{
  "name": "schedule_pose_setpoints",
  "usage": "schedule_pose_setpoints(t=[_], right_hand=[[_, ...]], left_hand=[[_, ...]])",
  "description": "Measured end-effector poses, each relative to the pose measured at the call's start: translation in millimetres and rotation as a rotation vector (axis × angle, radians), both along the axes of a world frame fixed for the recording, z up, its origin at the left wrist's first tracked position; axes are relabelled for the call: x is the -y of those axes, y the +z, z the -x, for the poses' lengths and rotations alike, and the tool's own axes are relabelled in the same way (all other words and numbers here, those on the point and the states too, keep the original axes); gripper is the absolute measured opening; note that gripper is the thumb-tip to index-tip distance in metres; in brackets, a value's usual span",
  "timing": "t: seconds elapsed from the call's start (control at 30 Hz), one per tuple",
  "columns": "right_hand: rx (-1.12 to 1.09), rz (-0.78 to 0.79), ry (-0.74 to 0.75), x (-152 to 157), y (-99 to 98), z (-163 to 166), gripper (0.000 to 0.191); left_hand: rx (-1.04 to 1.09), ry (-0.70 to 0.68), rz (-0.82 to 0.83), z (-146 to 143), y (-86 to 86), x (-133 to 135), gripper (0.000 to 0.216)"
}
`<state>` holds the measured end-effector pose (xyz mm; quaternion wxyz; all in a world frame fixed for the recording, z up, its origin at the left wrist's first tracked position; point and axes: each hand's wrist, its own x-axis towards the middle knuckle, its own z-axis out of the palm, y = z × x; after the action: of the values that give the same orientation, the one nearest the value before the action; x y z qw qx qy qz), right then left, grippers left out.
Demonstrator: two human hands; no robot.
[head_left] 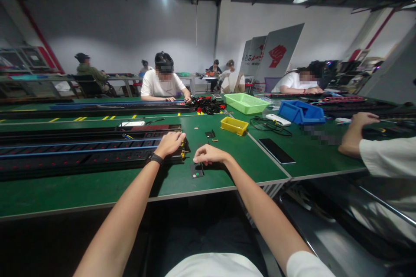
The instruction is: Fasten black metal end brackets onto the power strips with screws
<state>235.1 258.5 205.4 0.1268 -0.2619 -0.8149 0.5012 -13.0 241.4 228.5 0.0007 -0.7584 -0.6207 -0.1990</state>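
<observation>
My left hand lies flat across the end of a long black strip housing, fingers stretched toward its right end. Small yellow wire ends stick out there, beside the fingers. To the right, my right hand is closed in a pinch just above the table; whatever is between its fingertips is too small to make out. Directly below it is a small black plate with a white and a green dot. A second small black bracket and a brass-coloured screw-like piece lie farther back.
A yellow bin, a green basket and a blue bin stand behind to the right. A dark phone lies near a table seam. A co-worker's arm rests at right; another person works opposite.
</observation>
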Motion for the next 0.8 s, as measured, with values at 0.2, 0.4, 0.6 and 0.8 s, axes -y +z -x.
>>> schedule_pose_setpoints(t=[0.2,0.4,0.6,0.8], right_hand=[[-0.052,0.070,0.019,-4,-4.7,0,0.028],[-0.057,-0.018,-0.116,-8,-11.5,3,0.025],[-0.130,-0.022,-0.208,-11,-15.2,4,0.020],[-0.115,-0.080,-0.226,-18,-25.6,4,0.021]], left_hand=[[-0.006,0.000,0.003,0,-0.2,0,0.053],[-0.011,0.004,0.003,0,-0.9,-1,0.053],[-0.016,0.006,-0.008,0,-0.6,0,0.054],[-0.020,0.007,-0.015,0,-2.9,-2,0.057]])
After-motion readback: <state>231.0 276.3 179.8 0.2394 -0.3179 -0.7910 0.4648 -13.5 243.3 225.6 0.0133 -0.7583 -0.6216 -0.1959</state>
